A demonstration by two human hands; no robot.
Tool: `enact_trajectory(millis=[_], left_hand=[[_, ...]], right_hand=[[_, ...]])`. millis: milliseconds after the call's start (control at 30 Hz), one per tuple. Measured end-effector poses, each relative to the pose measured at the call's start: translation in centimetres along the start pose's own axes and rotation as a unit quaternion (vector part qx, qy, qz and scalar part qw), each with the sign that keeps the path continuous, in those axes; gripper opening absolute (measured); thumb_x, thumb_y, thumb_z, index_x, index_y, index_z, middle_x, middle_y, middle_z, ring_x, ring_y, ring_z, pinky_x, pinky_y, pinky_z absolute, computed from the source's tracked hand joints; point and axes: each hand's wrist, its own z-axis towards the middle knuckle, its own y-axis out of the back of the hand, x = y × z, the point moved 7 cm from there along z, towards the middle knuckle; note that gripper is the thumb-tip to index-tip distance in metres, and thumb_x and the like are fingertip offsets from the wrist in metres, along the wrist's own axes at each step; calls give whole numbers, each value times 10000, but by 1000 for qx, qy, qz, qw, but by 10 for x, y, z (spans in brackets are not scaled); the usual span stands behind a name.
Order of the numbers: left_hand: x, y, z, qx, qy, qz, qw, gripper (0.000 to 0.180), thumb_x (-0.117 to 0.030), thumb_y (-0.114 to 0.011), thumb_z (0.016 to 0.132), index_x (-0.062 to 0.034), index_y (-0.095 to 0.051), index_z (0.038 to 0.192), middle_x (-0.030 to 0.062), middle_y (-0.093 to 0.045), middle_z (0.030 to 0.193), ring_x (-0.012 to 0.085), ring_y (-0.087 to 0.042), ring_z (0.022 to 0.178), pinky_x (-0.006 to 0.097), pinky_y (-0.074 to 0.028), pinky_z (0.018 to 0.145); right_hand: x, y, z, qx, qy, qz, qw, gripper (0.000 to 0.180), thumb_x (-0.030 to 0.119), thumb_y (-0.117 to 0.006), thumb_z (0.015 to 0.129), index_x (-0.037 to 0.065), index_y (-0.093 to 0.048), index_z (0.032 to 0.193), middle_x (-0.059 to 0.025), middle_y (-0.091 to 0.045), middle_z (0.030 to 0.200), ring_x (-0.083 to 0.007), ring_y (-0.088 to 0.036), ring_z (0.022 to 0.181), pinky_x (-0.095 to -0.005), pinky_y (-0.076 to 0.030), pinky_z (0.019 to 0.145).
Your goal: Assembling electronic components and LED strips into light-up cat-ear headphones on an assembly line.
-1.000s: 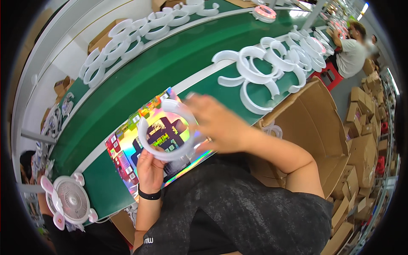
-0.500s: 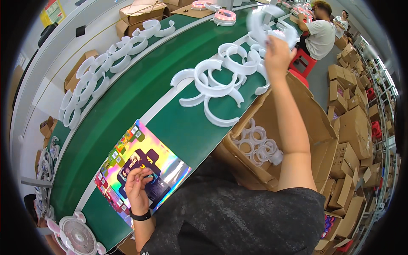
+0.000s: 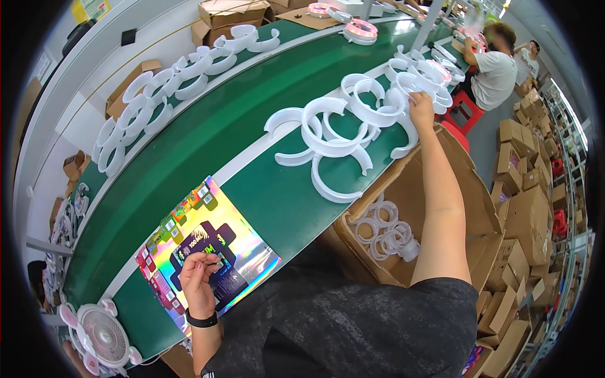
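Observation:
Several white C-shaped plastic rings (image 3: 328, 148) lie in an overlapping heap along the green bench. At the far right end of this heap, my right hand (image 3: 421, 110) has its fingers closed at the edge of a white ring (image 3: 397, 101); the fingertips are partly hidden. My left hand (image 3: 199, 277) is curled over a shiny rainbow printed sheet (image 3: 255, 255) on the near part of the bench. Its fingers are bent together, and whatever they hold, if anything, is too small to make out.
An open cardboard box (image 3: 391, 271) holding translucent rings (image 3: 394, 233) stands against the bench under my right arm. More white rings (image 3: 135, 116) line the far ledge. A white fan (image 3: 104, 337) is at lower left. A person (image 3: 495, 75) sits beyond the heap; cartons (image 3: 526, 214) fill the right.
My right hand has come down onto the heap with the white ring that was blurred in the air. My left hand stays over the sheet. The whole view has shifted slightly.

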Motion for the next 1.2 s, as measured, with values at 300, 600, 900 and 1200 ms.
enact_trajectory(millis=[300,600,900,1200], left_hand=[[-2,15,-1,-20,12,24,999,183,-129,-532,966,-33,-613,1099,109,-682,1029,203,-650,978,301,-507,848],[-9,40,49,-2,-74,77,994,174,-156,-610,955,-16,-632,1056,50,-669,1056,133,-633,995,262,-487,858],[3,107,78,-173,-124,684,698,493,-408,-537,918,-89,-585,1292,241,-386,1481,427,-254,1427,612,-181,1135],[7,103,79,-130,-94,633,757,539,-424,-565,903,-106,-559,1337,222,-346,1514,391,-230,1447,601,-134,1156]], right_hand=[[-11,20,-4,-164,52,46,984,682,18,-584,656,40,-534,1336,-235,-484,1383,-392,-417,1322,-458,-279,1151],[18,104,-30,-261,85,33,961,516,90,-600,817,9,-559,1325,-243,-443,1441,-384,-387,1351,-456,-261,1143],[63,89,-120,-218,90,92,967,538,281,-584,937,-18,-487,1374,-292,-420,1425,-424,-392,1325,-492,-301,1112],[113,66,-203,-191,75,37,978,703,553,-431,943,-77,-479,1250,-388,-402,1272,-551,-440,1128,-604,-371,956]])
